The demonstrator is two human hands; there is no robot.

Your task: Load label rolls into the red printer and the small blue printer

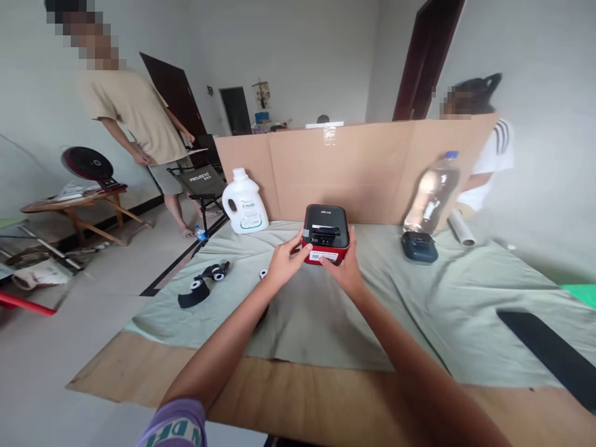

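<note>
Black-and-red printer [326,236], pale green cloth [326,310]

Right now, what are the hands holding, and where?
Both hands grip the small red-and-black printer on the table: left hand at its lower left side, right hand at its lower right front.

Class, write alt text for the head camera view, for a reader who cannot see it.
Two bare hands, left hand and right hand, grip a small red and black label printer on a pale green cloth over a wooden table. Nearby stand a white detergent jug, a clear plastic bottle and a dark blue device, before a cardboard screen.
</note>
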